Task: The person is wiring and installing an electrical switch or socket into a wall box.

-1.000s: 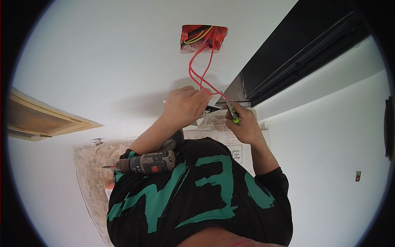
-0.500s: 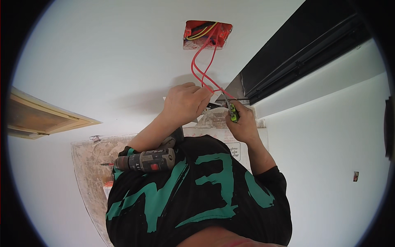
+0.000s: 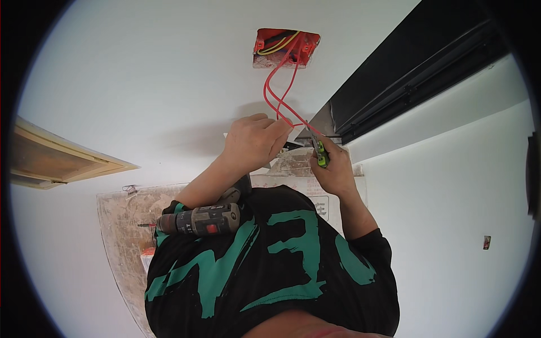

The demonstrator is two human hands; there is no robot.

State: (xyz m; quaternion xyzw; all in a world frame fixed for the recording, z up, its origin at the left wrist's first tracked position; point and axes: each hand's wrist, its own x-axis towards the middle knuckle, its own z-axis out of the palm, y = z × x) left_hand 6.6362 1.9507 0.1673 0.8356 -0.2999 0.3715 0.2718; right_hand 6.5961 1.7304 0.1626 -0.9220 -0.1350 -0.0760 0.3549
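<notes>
Left hand (image 3: 255,141): clenched on red wires (image 3: 280,93)
Right hand (image 3: 333,169): grasping green-handled tool (image 3: 321,155)
Nearby: red wall box (image 3: 285,46) (open), drill (image 3: 200,219)

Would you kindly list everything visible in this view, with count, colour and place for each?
Wall box: one, red, set into the white wall at top centre, yellow and dark wires inside.
Wires: two, red, running from the box down to the hands.
Hand tool: one, green-and-yellow handle, in the right hand.
Cordless drill: one, grey and black with a red switch, lying against the person's chest, left of centre.
Black panel: one, upper right, slanting.
Wooden frame: one, tan, far left.
Covered floor sheet: one, speckled beige, lower left.
Shirt: one, black with green marks.
Left hand: closed around the wires.
Right hand: gripping the tool.
</notes>
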